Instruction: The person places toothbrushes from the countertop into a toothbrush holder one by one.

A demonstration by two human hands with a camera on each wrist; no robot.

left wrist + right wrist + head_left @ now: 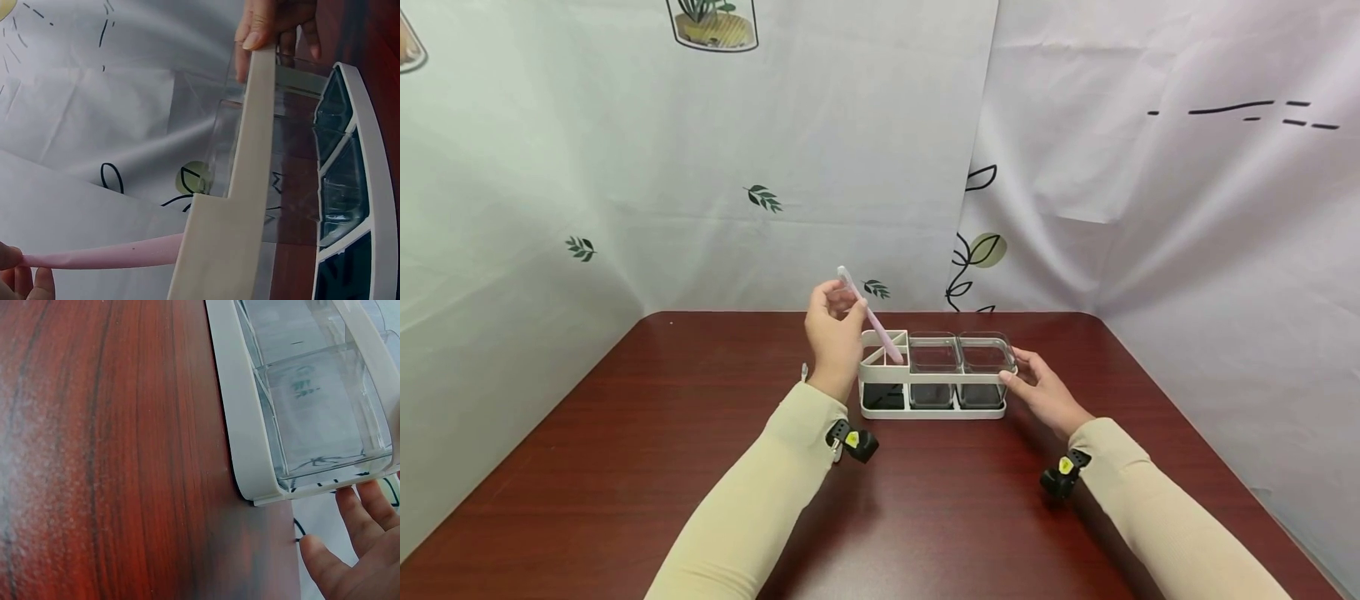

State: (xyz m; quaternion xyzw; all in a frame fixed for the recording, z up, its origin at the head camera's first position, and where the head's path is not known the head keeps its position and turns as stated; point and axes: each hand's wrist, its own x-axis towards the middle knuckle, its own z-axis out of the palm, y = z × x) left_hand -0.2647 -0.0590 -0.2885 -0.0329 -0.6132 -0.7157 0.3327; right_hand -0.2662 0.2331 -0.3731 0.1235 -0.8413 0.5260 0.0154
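The left hand (837,337) pinches a tilted pink toothbrush (876,323) at a white holder (936,378), whose right end the right hand (1047,394) grips.

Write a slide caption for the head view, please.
Left hand pinching a pink toothbrush at a divided white rack, right hand holding the rack's end.

Your head view looks forward and down from above and behind the left grip (835,337) and right grip (1045,396). Your left wrist view, much nearer, faces along the holder (880,374) toward the right grip. Your right wrist view closely frames the holder's end beside the right grip, shared by both wrist views.
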